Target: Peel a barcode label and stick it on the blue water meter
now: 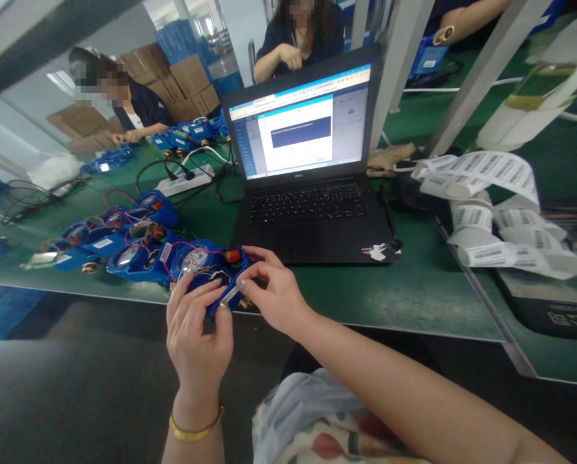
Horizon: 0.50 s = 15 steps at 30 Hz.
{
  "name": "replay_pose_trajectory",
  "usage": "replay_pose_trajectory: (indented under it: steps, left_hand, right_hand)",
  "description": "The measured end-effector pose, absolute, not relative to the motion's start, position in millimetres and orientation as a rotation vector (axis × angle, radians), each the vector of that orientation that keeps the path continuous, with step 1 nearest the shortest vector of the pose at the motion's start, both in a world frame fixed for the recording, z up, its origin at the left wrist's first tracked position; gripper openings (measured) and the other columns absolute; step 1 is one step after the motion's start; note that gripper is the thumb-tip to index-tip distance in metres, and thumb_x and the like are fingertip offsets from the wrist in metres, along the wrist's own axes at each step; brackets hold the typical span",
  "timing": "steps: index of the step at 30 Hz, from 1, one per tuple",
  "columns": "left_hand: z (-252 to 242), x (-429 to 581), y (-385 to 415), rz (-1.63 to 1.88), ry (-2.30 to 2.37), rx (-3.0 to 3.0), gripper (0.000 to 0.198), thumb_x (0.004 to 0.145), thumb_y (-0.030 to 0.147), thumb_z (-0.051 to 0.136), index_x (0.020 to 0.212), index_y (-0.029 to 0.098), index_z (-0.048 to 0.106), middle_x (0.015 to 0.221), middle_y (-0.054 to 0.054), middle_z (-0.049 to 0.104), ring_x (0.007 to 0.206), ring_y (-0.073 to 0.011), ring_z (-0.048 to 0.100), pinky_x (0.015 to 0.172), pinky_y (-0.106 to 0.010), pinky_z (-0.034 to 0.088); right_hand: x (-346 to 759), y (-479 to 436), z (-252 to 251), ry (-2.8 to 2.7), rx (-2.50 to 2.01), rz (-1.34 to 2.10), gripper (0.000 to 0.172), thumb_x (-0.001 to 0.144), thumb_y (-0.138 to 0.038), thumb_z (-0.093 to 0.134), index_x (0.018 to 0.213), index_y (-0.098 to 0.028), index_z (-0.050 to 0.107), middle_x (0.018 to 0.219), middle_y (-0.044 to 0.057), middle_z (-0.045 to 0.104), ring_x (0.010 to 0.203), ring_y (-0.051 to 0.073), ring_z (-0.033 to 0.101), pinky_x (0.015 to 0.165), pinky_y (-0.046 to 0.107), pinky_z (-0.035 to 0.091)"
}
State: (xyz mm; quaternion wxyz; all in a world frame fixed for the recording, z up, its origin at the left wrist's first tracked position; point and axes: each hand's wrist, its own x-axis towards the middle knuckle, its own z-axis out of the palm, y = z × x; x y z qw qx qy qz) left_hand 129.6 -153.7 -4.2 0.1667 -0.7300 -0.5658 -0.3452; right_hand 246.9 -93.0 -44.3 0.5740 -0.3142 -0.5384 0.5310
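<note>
A blue meter housing (195, 258) with a round dial, coloured wires and a brass fitting sits at the table's front edge. My left hand (198, 328) grips its near side, thumb by a small white barcode label (231, 294) on the blue rim. From the right, my right hand (273, 290) pinches the same rim, its thumb and a finger at the label's upper end. Close by on the left lie several more blue meters (124, 254) with loose wires.
An open black laptop (312, 238) stands behind my hands. Barcode label strips (491, 225) coil at the right. A white power strip (186, 180) with cables lies behind the meters. Two people sit across the table, and another person's arm (472, 18) shows at the top right.
</note>
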Motion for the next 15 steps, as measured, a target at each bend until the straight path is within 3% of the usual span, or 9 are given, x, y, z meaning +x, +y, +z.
replay_pose_trajectory:
  steps: [15]
  left_hand:
    - [-6.0, 131.8, -151.3, -0.967, -1.612, -1.992, 0.011, 0.079, 0.009, 0.061, 0.087, 0.016, 0.057, 0.094, -0.008, 0.064, 0.116, -0.0253, 0.049, 0.105, -0.049, 0.035]
  right_hand:
    - [245.6, -98.4, -42.8, -1.223, -0.753, 1.189, 0.013, 0.076, -0.006, 0.063, 0.072, -0.018, 0.064, 0.121, 0.006, 0.053, 0.113, 0.021, 0.049, 0.100, 0.035, 0.037]
